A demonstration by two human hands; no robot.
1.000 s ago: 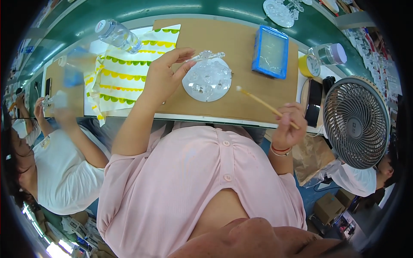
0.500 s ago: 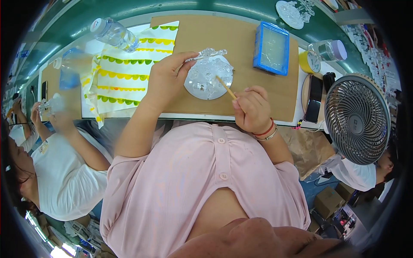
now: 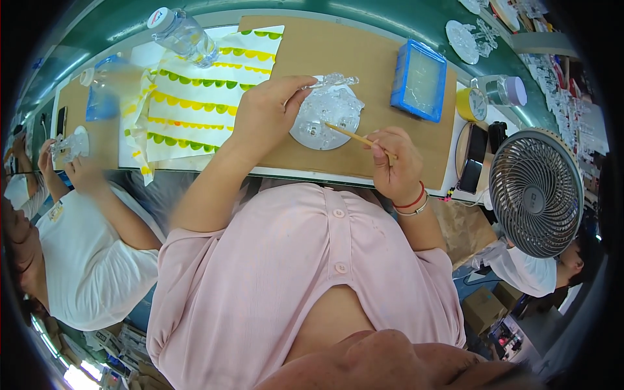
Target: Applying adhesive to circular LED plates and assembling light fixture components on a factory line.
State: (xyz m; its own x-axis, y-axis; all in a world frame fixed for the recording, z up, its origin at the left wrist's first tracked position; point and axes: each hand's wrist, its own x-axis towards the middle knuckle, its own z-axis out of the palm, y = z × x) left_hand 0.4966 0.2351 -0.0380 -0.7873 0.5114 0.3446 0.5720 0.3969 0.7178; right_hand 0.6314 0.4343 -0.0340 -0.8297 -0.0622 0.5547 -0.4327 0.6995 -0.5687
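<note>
A round white disc (image 3: 314,144) lies on the brown board, with clear, knobbly plastic parts (image 3: 333,109) covering much of its top. At the far edge of the disc, a branching clear piece (image 3: 337,80) is pinched between the thumb and fingers of my left hand (image 3: 270,114). Whether that piece is fixed to the disc cannot be made out. My right hand (image 3: 398,159) grips a thin wooden stick (image 3: 357,137) slanting up to the left. The stick's tip meets the clear parts near the middle of the disc.
A blue-rimmed tray (image 3: 419,81) stands right of the disc. Left are a patterned cloth (image 3: 195,104) and a clear bottle (image 3: 185,40). A fan (image 3: 536,194), a phone (image 3: 472,156), a tape roll (image 3: 472,104) and a lidded jar (image 3: 499,90) line the right. A co-worker (image 3: 91,253) sits left.
The wooden stick has tilted flatter, and its tip has shifted left over the clear parts. My right hand's fingers have changed their hold. My left hand keeps its pinch. The whole view has shifted slightly.
</note>
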